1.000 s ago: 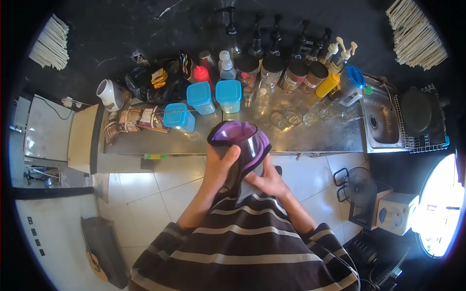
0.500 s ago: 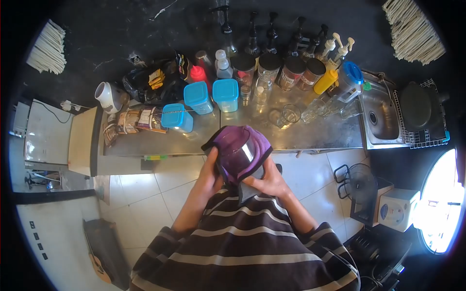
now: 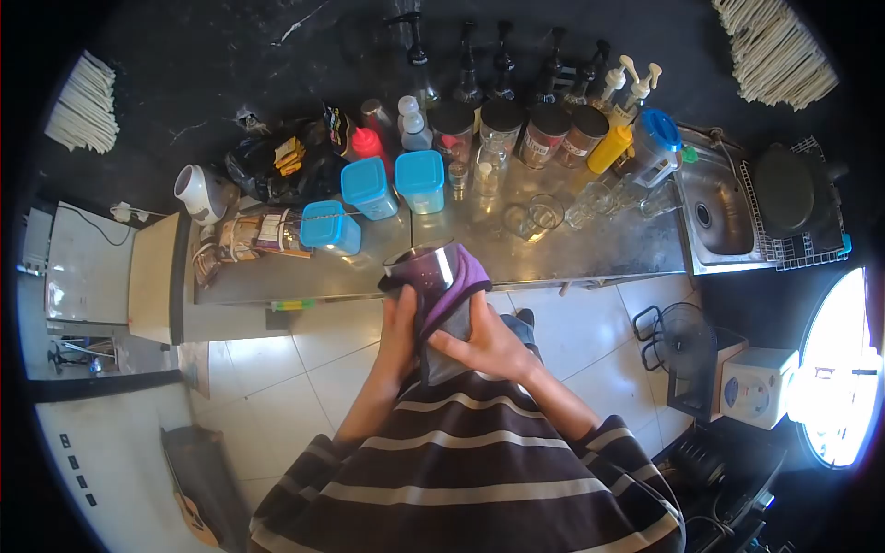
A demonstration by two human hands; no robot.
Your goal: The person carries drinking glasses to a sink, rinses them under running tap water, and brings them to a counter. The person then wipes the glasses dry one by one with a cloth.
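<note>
A drinking glass (image 3: 422, 269) is wrapped in a purple cloth (image 3: 471, 269) with a dark border and a grey underside, held in front of my striped top. My left hand (image 3: 398, 327) grips the glass through the cloth from the left, its thumb along the near side. From the right, my right hand (image 3: 493, 343) is closed on the cloth around the glass, its thumb pressing the grey side. The glass's rim and upper wall show above the cloth; its base and most of my fingers are hidden.
Beyond my hands runs a metal counter (image 3: 369, 272). On it stand blue-lidded containers (image 3: 420, 170), several clear glasses (image 3: 546, 211), dark-lidded jars (image 3: 544, 134) and a blue-lidded pitcher (image 3: 658, 138). To the right are a sink (image 3: 724, 198) and a wire dish rack (image 3: 811, 253).
The cloth has been turned and pulled down, so more of the glass's wall shows on the left. My right hand has shifted slightly left and lower along the cloth.
</note>
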